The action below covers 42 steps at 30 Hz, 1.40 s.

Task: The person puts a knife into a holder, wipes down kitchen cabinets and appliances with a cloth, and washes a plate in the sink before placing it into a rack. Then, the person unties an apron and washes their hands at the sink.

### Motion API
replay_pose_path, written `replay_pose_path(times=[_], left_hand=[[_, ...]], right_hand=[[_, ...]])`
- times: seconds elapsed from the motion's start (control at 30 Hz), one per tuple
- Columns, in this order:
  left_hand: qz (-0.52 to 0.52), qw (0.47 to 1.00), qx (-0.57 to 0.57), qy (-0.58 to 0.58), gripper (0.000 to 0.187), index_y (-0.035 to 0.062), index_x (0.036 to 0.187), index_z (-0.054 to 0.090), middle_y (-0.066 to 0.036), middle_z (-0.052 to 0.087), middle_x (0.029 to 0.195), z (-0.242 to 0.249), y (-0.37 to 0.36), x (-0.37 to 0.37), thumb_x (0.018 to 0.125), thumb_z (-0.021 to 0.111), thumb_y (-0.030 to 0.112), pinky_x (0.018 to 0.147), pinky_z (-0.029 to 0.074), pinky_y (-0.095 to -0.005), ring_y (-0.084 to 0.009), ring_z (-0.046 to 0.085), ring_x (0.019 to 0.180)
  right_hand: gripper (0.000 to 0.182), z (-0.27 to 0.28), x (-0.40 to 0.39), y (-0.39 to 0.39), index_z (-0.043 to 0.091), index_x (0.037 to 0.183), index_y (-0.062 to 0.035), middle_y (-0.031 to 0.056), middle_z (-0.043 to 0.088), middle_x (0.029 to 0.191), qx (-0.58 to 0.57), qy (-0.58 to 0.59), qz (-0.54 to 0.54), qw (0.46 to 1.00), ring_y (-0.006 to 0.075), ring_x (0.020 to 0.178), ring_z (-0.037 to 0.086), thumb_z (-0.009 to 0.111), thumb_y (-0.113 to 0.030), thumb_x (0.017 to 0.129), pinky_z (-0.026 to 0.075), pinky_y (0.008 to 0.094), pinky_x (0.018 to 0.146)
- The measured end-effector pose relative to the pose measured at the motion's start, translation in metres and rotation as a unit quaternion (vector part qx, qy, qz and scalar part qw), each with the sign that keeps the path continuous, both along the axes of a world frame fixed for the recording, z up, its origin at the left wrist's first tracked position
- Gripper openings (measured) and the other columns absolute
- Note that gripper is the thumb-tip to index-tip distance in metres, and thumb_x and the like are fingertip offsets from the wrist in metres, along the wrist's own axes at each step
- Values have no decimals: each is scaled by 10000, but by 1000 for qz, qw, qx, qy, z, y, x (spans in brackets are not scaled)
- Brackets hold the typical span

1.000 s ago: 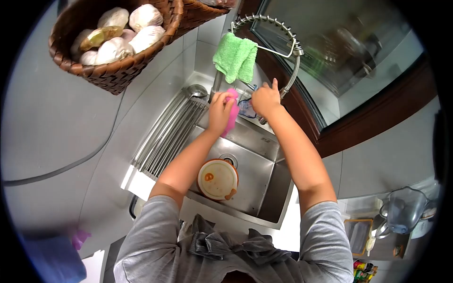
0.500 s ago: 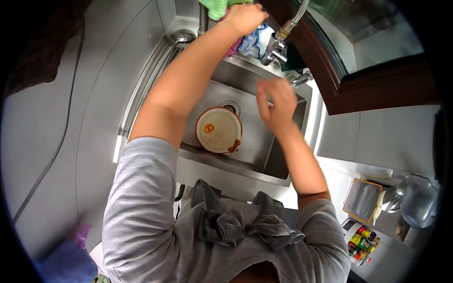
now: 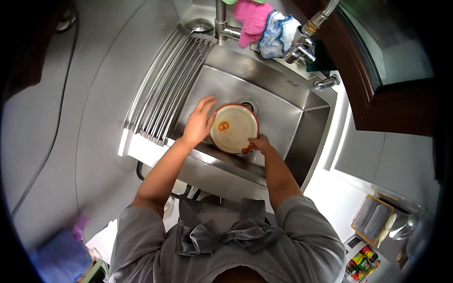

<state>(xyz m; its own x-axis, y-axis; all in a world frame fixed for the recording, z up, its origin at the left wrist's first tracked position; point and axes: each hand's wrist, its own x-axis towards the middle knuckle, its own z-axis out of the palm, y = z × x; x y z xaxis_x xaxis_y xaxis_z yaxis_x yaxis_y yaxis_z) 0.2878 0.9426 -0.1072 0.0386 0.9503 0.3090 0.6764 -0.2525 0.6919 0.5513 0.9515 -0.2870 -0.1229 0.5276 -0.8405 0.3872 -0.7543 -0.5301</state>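
A round white bowl (image 3: pixel 233 129) with an orange rim and a small handle is in the steel sink (image 3: pixel 278 118), beside the drain (image 3: pixel 247 104). It contains some liquid and an orange ring-shaped mark or piece. At its lower right edge, my right hand (image 3: pixel 259 143) has its fingers closed on the handle. My left hand (image 3: pixel 199 123) is at the bowl's left edge, fingers apart and holding nothing; whether it touches the rim is unclear.
A roll-up rack (image 3: pixel 170 85) covers the sink's left side. Behind stand a faucet (image 3: pixel 221 21), pink cloth (image 3: pixel 251 21), blue-white cloth (image 3: pixel 278 35) and metal tap (image 3: pixel 302 51). A dark window frame (image 3: pixel 391 111) and seasoning packs (image 3: pixel 362 262) are at the right.
My left hand has come down from the cloths to the bowl's left side. My right hand has moved down and taken hold of the handle. The view has shifted, showing more of the rack.
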Motion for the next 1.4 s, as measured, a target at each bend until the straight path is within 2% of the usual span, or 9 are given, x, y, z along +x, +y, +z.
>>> replay_pose_path(times=[0.37, 0.47, 0.57, 0.7, 0.77, 0.97, 1.03, 1.33, 1.4], left_hand=[[-2, 978, -202, 47, 228, 37, 985, 544, -147, 547, 993, -63, -14, -21, 760, 562, 72, 719, 456, -360, -299, 582, 771], [-17, 971, -235, 46, 246, 33, 999, 542, -163, 541, 1009, -64, -5, -15, 758, 560, 79, 755, 445, -366, -314, 565, 838], [-32, 981, -173, 79, 293, 12, 1038, 526, -179, 504, 1080, -58, 19, -4, 761, 539, 107, 842, 406, -385, -344, 497, 969], [19, 993, 49, 109, 390, -53, 1130, 433, -234, 461, 1118, -25, 90, 16, 764, 512, 57, 869, 385, -380, -368, 465, 1013], [25, 988, 97, 119, 393, -47, 1148, 415, -253, 443, 1141, -2, 140, 21, 770, 483, 38, 882, 369, -395, -377, 445, 1038], [47, 987, -146, 52, 395, -42, 1154, 412, -242, 442, 1170, 48, 258, 36, 795, 449, 119, 900, 343, -390, -366, 426, 1080], [15, 977, -87, -193, 417, -52, 1053, 499, -263, 526, 1028, 12, 290, 42, 766, 493, 250, 860, 378, -414, -383, 484, 1006], [-9, 994, -105, -36, 335, 49, 1075, 516, -215, 495, 1119, 30, 259, 38, 789, 462, 216, 899, 348, -408, -371, 448, 1057], [-17, 996, -85, 16, 329, 9, 1043, 499, -208, 533, 1036, 23, 258, 36, 723, 450, 66, 865, 366, -375, -372, 472, 1007]], right_hand=[[368, 44, 4, 27, 479, 1029, -24, 90, 564, 796, 61, 40, -70, 995, 191, 644, 565, 541, -72, 669, 489, 298, 518], [353, 106, 1, 46, 471, 1012, 20, 166, 581, 771, 71, -98, 64, 991, 256, 726, 588, 502, -66, 671, 490, 358, 571], [397, 158, -6, 58, 444, 1081, 36, 197, 589, 878, 264, -333, 279, 861, 292, 796, 600, 482, -87, 706, 488, 359, 682], [433, 238, -19, 50, 422, 1116, 53, 232, 570, 972, 267, -397, 315, 820, 341, 899, 567, 483, -97, 715, 456, 385, 785], [420, 237, 3, 47, 429, 1113, 36, 223, 584, 931, 276, -397, 287, 827, 336, 870, 577, 481, -102, 720, 460, 387, 777], [384, 180, 35, 30, 479, 1093, -33, 141, 610, 832, 281, -85, -136, 946, 259, 754, 607, 500, -39, 710, 482, 349, 684], [381, 148, 32, 27, 488, 1085, -21, 98, 593, 859, 354, -17, -214, 910, 192, 759, 587, 503, 5, 705, 472, 315, 687], [319, 142, -2, 35, 474, 1061, -54, 58, 552, 943, 288, 168, -336, 881, 153, 824, 541, 473, 12, 748, 449, 278, 651], [300, 139, -11, 40, 480, 1050, -54, 58, 557, 942, 290, 191, -350, 870, 155, 825, 544, 478, 8, 757, 450, 280, 674]])
